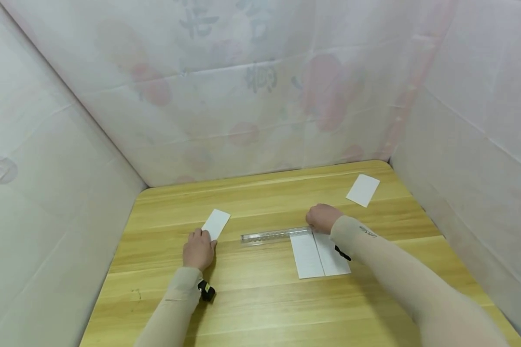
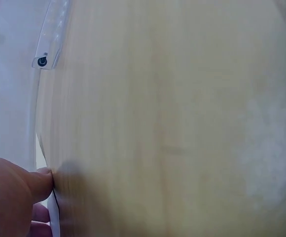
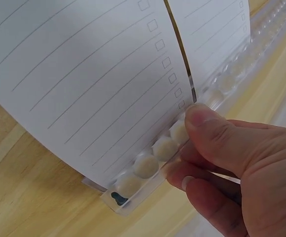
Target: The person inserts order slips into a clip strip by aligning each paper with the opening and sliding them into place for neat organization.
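My left hand [image 1: 198, 249] is at the left of the table, pinching a small white paper sheet [image 1: 217, 222] by its near end; in the left wrist view the thumb lies over the sheet's edge, fingers behind. My right hand [image 1: 323, 218] grips a long clear plastic strip [image 1: 265, 236] near its right end, thumb on top and fingers curled below. A row of round bumps runs along this strip [image 3: 146, 164]. Two lined sheets with checkboxes, a left sheet [image 1: 307, 258] and a right sheet [image 1: 335, 259], lie side by side against it, a narrow gap between them.
Another white sheet [image 1: 363, 190] lies at the back right of the wooden table [image 1: 252, 303]. Fabric walls, a back one [image 1: 243, 111] and one on either side, stand round the table. The right forearm reaches across the table's right part.
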A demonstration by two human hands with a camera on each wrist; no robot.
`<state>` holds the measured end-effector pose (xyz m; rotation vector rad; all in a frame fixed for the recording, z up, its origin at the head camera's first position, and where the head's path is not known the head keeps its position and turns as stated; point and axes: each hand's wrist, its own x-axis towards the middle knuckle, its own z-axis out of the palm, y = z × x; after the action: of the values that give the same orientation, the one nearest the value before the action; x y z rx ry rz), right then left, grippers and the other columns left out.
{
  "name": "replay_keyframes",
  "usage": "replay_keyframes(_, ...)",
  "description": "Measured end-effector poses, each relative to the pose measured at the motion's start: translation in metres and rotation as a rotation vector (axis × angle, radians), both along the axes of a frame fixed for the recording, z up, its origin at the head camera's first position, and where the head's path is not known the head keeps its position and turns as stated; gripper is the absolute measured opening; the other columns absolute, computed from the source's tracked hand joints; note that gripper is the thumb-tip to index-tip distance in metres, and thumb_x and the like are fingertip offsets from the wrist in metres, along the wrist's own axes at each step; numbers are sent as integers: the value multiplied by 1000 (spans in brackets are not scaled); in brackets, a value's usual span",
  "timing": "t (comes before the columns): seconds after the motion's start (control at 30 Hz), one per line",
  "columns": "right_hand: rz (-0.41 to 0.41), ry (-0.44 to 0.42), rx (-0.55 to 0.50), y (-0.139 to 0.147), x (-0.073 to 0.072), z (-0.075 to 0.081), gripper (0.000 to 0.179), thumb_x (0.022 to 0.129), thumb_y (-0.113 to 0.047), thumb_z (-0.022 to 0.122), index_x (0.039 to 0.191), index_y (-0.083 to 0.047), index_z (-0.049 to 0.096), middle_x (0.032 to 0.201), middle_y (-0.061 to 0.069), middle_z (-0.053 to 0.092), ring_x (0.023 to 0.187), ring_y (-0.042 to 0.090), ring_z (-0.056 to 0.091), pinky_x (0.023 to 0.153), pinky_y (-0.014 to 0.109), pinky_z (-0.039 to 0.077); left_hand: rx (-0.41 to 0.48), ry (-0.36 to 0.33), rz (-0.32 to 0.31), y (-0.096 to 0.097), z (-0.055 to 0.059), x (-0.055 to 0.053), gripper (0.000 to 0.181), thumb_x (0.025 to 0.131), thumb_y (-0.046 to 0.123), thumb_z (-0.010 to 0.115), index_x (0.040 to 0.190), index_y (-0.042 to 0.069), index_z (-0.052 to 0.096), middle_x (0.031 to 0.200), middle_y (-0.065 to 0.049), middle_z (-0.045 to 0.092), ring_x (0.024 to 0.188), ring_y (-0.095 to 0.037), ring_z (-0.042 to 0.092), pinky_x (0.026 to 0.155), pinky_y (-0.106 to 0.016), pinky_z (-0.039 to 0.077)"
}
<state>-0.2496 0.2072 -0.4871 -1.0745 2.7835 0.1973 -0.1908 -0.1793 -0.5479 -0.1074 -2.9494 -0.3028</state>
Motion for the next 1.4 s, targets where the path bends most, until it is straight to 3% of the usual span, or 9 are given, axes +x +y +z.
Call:
replay_keyframes(0.2, -28, 13, 15, 3, -4, 2, 27, 74, -2, 69, 58, -18, 53, 59, -8, 52, 53, 10, 40, 51, 27, 38, -7, 15, -7, 8, -1, -2, 26, 88, 28, 62, 87, 3, 53, 91, -11, 49, 84, -30, 49, 56, -47, 45)
replay_keyframes(0.57, -29, -23, -9, 2, 1, 1, 31, 75, 2, 64, 56, -18, 50, 56, -8, 48, 52, 11, 33, 49, 27, 32, 31, -23, 1, 10, -3, -2, 26, 88, 25, 61, 91, 0, 54, 95, -13, 48, 87, -30, 47, 60, -45, 47)
replay_keyframes(0.8, -46, -51, 15, -5, -3, 4, 27, 76, 0, 65, 58, -17, 53, 58, -7, 50, 53, 11, 37, 50, 28, 37, 83, 21, -4, 6, -5, 0, 26, 87, 22, 63, 86, 0, 50, 111, -32, 45, 102, -46, 43, 81, -53, 42)
replay_keyframes(0.97, -12, -33, 11, -6, -5, 3, 27, 77, 0, 65, 60, -18, 54, 60, -8, 52, 53, 10, 36, 50, 27, 36, 103, 54, 10, 3, -8, 1, 28, 86, 21, 65, 87, -2, 49, 108, -33, 47, 101, -46, 44, 79, -54, 42)
replay_keyframes(1.1, -10, -20, 10, -9, -5, 1, 27, 77, -1, 64, 59, -18, 54, 59, -8, 52, 52, 10, 37, 50, 27, 35, 117, 47, 34, 1, -8, 1, 31, 86, 19, 64, 99, -6, 50, 103, -28, 47, 99, -42, 44, 77, -51, 42)
replay_keyframes(1.27, -8, -10, -5, -15, -4, 0, 25, 77, -2, 65, 60, -18, 55, 61, -7, 54, 53, 10, 40, 51, 27, 38, 139, 1, 94, -3, -6, 2, 49, 86, 19, 63, 122, -8, 45, 102, -26, 46, 96, -41, 43, 74, -50, 42)
replay_keyframes(1.4, -4, 14, -29, -18, -3, 0, 24, 77, -4, 67, 61, -18, 56, 62, -7, 55, 54, 10, 42, 53, 28, 41, 152, -37, 136, -6, -3, 0, 56, 86, 21, 63, 126, -10, 41, 105, -27, 46, 96, -40, 42, 72, -49, 42)
